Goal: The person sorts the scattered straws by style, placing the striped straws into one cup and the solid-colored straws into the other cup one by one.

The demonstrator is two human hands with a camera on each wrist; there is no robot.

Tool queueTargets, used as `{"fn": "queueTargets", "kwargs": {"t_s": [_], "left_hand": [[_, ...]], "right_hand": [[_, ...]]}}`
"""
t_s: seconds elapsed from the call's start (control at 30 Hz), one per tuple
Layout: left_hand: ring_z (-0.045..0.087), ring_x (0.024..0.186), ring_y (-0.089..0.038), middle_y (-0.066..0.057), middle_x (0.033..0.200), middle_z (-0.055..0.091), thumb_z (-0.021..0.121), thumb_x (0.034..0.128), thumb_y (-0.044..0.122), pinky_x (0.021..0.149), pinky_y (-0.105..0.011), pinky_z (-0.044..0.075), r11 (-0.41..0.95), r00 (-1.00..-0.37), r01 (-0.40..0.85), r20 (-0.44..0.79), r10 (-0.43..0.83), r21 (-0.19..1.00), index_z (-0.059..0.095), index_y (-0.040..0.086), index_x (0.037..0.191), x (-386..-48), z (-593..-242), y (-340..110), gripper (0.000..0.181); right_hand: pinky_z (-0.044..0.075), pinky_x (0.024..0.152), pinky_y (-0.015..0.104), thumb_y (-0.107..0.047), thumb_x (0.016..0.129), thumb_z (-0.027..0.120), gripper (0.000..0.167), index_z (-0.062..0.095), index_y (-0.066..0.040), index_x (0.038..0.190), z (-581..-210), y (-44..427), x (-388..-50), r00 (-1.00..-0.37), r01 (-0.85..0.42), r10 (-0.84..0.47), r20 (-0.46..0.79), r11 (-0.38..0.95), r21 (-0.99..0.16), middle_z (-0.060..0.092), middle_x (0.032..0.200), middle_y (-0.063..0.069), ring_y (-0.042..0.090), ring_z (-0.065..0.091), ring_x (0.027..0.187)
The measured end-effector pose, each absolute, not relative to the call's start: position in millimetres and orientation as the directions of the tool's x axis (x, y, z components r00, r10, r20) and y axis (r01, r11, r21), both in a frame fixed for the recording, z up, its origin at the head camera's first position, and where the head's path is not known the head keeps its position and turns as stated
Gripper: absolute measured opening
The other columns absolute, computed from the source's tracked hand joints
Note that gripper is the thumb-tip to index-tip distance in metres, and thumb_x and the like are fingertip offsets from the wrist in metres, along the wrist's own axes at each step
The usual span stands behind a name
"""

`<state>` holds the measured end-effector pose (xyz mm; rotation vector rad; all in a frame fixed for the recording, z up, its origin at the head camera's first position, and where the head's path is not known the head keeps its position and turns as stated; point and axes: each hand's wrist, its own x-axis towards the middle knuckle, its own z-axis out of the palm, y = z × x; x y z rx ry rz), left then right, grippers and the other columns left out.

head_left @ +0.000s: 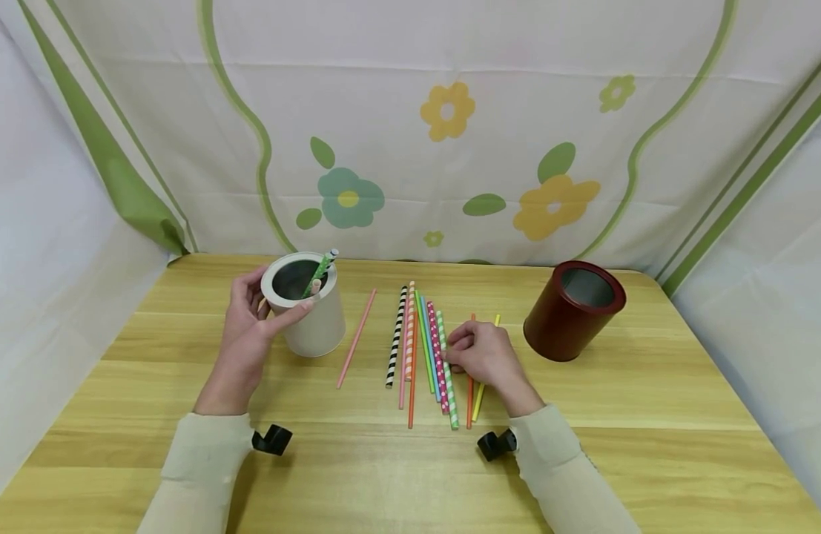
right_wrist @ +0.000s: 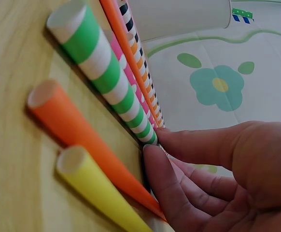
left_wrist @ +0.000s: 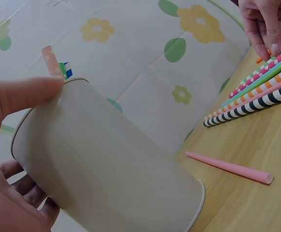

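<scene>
My left hand (head_left: pixel 239 337) grips the off-white can (head_left: pixel 314 326) around its rim, thumb at the front edge and fingers behind. Several paper straws stick up from this can, among them a green one (head_left: pixel 319 271) and a pale pink one (left_wrist: pixel 51 60). At the middle of the table my right hand (head_left: pixel 483 356) pinches a green-and-white striped straw (head_left: pixel 452 397) between thumb and forefinger; the straw lies along the tabletop. Left of it lie a magenta dotted straw (head_left: pixel 440 363), a blue one (head_left: pixel 432 348) and a black-and-white striped one (head_left: pixel 396 337).
A dark red can (head_left: pixel 570 315) stands at the right. Orange (head_left: pixel 469 404) and yellow (head_left: pixel 477 404) straws lie partly under the right hand. One pink straw (head_left: pixel 356 339) lies apart beside the off-white can. A flower-print curtain (head_left: pixel 410 133) hangs behind the wooden table (head_left: pixel 397 482).
</scene>
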<state>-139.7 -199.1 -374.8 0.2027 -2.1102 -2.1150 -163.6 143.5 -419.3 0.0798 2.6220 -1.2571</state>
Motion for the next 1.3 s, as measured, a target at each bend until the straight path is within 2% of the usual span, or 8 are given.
{"fn": "queueTargets", "kwargs": {"t_s": [0.17, 0.4, 0.77, 0.9, 1.07, 1.3], "left_hand": [[0.035, 0.153, -0.015, 0.006, 0.153, 0.042, 0.084, 0.0918, 0.006, 0.136, -0.038, 0.021, -0.003, -0.980, 0.012, 0.011, -0.199, 1.000, 0.029, 0.014, 0.161, -140.2, -375.2, -198.7, 0.089], [0.034, 0.154, -0.016, 0.006, 0.154, 0.041, 0.084, 0.0922, 0.007, 0.137, -0.041, 0.018, 0.004, -0.980, 0.012, 0.013, -0.201, 1.000, 0.028, 0.014, 0.162, -140.3, -374.5, -199.0, 0.090], [0.034, 0.155, -0.018, 0.004, 0.155, 0.041, 0.085, 0.0916, 0.007, 0.137, -0.042, 0.020, 0.009, -0.981, 0.009, 0.011, -0.196, 1.000, 0.028, 0.014, 0.162, -140.1, -374.2, -199.6, 0.091], [0.034, 0.155, -0.018, 0.004, 0.154, 0.042, 0.085, 0.0916, 0.007, 0.137, -0.042, 0.020, 0.010, -0.980, 0.007, 0.009, -0.197, 1.000, 0.028, 0.014, 0.162, -139.7, -375.6, -199.4, 0.091], [0.034, 0.154, -0.017, 0.005, 0.153, 0.042, 0.085, 0.0917, 0.007, 0.137, -0.043, 0.019, 0.011, -0.981, 0.009, 0.011, -0.196, 1.000, 0.028, 0.013, 0.162, -139.3, -376.1, -199.1, 0.090], [0.033, 0.154, -0.017, 0.004, 0.155, 0.041, 0.084, 0.0921, 0.006, 0.137, -0.043, 0.018, 0.005, -0.980, 0.017, 0.018, -0.196, 1.000, 0.028, 0.013, 0.162, -139.9, -375.8, -199.1, 0.090]], "right_hand": [[0.064, 0.067, 0.028, -0.013, 0.093, 0.084, 0.019, 0.076, -0.004, 0.109, -418.5, 143.0, -163.5, -0.967, 0.169, -0.050, -0.252, 0.615, -0.770, 0.074, 0.090, 0.008, 0.012, 0.074, 0.069], [0.063, 0.066, 0.030, -0.018, 0.090, 0.088, 0.029, 0.075, -0.004, 0.111, -417.0, 139.1, -165.6, -0.956, 0.219, -0.025, -0.293, 0.603, -0.767, 0.077, 0.093, 0.009, 0.015, 0.075, 0.069], [0.056, 0.059, 0.027, -0.022, 0.087, 0.090, 0.034, 0.074, -0.005, 0.111, -417.4, 134.3, -167.5, -0.961, 0.224, 0.027, -0.276, 0.664, -0.714, 0.078, 0.086, 0.007, 0.015, 0.073, 0.063], [0.059, 0.059, 0.028, -0.020, 0.085, 0.089, 0.032, 0.074, -0.005, 0.110, -418.2, 136.2, -166.9, -0.958, 0.247, 0.044, -0.282, 0.624, -0.741, 0.079, 0.088, 0.008, 0.015, 0.074, 0.064], [0.066, 0.067, 0.033, -0.017, 0.087, 0.086, 0.030, 0.074, -0.004, 0.112, -416.3, 139.9, -166.9, -0.959, 0.262, 0.045, -0.281, 0.529, -0.807, 0.081, 0.095, 0.011, 0.017, 0.077, 0.068], [0.067, 0.072, 0.035, -0.014, 0.090, 0.081, 0.030, 0.074, -0.004, 0.117, -409.9, 143.1, -168.4, -0.967, 0.237, 0.025, -0.252, 0.442, -0.865, 0.082, 0.100, 0.012, 0.018, 0.079, 0.071]]}}
